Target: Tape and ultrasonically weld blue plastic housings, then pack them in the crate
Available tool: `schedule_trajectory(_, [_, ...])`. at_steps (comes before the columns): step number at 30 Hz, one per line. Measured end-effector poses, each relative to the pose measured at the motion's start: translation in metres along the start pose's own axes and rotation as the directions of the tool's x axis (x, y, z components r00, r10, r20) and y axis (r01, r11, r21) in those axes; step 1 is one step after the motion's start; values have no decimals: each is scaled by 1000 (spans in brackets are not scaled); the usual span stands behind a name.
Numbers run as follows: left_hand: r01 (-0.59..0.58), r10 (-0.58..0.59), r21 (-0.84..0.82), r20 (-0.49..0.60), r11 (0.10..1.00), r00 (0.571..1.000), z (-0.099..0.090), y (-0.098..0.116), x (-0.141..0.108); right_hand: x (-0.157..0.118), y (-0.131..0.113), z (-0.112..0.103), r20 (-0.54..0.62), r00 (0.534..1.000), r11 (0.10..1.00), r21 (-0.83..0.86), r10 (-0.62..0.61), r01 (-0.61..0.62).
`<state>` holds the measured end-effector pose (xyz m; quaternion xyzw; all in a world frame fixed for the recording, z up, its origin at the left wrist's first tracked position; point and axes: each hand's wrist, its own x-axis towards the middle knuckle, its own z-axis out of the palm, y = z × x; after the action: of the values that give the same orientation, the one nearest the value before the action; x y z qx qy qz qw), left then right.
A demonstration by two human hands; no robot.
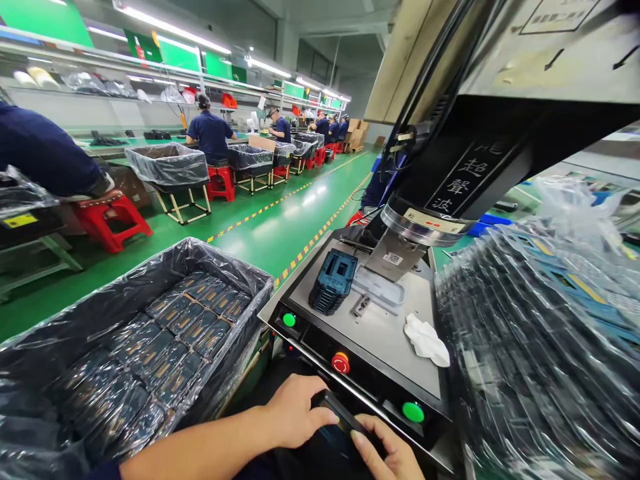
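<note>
Low in front of the machine, my left hand (295, 410) pinches one end of a dark plastic casing part (339, 412) between thumb and fingers. My right hand (387, 448) grips the other end, its thumb and fingertips pressed on the part. The part's underside is hidden in shadow against dark clothing. On the steel machine bed (373, 340) stands a teal and black battery-pack casing (334, 280), apart from both hands. Beside it are a small metal fixture (362, 305) and the metal head (395, 250) of the press.
A plastic-lined bin (235, 267) at left holds rows of wrapped dark casings. Stacked clear trays (525, 320) rise at right. The panel carries green buttons (413, 412) and a red stop button (341, 363). White cloth (427, 340) lies on the bed. Co-workers sit along a far bench.
</note>
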<state>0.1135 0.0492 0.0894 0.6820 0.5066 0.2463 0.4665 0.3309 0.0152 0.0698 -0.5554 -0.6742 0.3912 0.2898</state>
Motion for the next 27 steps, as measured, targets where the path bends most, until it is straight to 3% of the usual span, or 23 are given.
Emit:
schedule_trajectory(4, [159,-159,-16,-50,987,986,17,-18,0,-4,16,16,-90,996,999,-41,-13,9])
schedule_trajectory(8, [236,-239,-60,-53,970,970,25,-29,1,-5,28,28,-121,992,997,-74,-40,32])
schedule_trajectory(13, [234,-229,49,-87,971,969,26,-21,4,-2,46,30,-116,993,998,-68,-9,1])
schedule_trajectory(21, [202,-188,122,-115,972,975,43,-14,6,-10,65,44,-181,980,980,195,86,-50])
schedule_trajectory(27, [244,-241,28,-84,969,967,30,-18,7,-8,62,41,-153,983,977,202,101,-69])
